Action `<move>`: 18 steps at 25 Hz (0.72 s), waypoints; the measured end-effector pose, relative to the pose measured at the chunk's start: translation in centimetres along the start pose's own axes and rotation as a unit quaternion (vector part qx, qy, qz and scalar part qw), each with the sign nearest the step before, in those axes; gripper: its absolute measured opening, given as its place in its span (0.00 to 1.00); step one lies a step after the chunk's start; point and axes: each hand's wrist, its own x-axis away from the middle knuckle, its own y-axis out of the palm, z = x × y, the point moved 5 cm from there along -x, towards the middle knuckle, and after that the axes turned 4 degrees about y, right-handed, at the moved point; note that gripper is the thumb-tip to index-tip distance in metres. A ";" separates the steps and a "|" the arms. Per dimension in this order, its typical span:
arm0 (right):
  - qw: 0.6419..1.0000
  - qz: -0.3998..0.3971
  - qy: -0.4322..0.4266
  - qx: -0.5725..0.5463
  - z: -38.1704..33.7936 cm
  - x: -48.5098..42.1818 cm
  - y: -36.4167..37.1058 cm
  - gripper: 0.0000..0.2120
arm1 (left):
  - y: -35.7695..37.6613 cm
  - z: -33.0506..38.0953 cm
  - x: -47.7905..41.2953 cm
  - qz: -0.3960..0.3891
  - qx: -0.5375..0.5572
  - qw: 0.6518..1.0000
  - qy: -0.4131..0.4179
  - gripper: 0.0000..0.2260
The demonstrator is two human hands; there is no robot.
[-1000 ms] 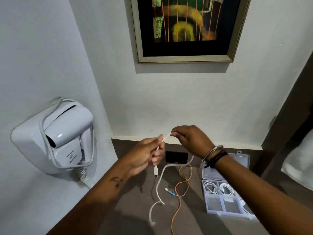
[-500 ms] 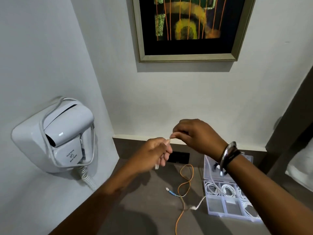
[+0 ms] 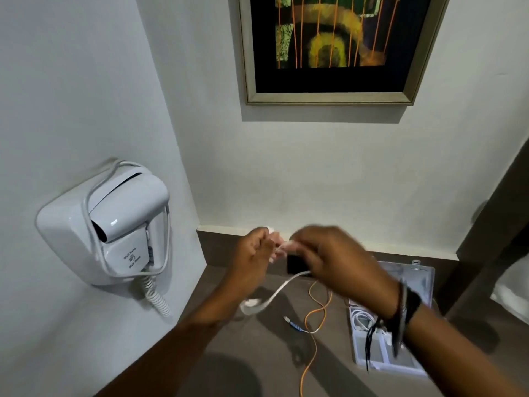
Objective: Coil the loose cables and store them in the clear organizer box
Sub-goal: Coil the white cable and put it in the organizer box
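Observation:
My left hand (image 3: 253, 253) and my right hand (image 3: 329, 259) are raised close together above the grey counter, both pinching a white cable (image 3: 274, 293). Its free end swings in a blurred loop below my left wrist. An orange cable (image 3: 313, 319) with a blue-tipped plug lies loose on the counter beneath my hands. The clear organizer box (image 3: 420, 279) sits open at the right, partly hidden by my right forearm, with coiled white cables in its compartments.
A white wall-mounted hair dryer (image 3: 114, 224) with a curly cord hangs on the left wall. A framed painting (image 3: 329, 50) hangs above. A black wall socket (image 3: 294, 265) sits behind my hands. A dark door frame stands at the right.
My right hand has swept around the left hand and is blurred with motion. The white cable's hanging tail has lifted off the counter and swung to the left.

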 end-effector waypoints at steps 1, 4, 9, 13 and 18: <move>0.999 0.035 0.004 0.024 0.6 -0.9 -1.8 0.07 | 0.2 0.2 0.3 -0.060 -0.009 0.998 -0.002 0.13; 0.996 0.071 0.039 -0.039 2.8 -1.5 -2.8 0.08 | 0.4 1.5 0.5 -0.225 0.075 0.969 -0.071 0.14; 0.986 -0.062 0.077 -0.135 0.9 3.8 5.8 0.09 | -0.2 1.5 -0.9 -0.042 0.420 0.898 -0.122 0.10; 0.993 -0.084 0.054 -0.058 -0.6 3.5 4.1 0.07 | 0.0 -0.6 0.3 0.048 0.171 0.982 -0.065 0.08; 0.997 0.016 -0.028 0.066 1.5 -0.1 -2.2 0.08 | 1.3 0.5 1.3 -0.150 -0.016 0.986 -0.066 0.17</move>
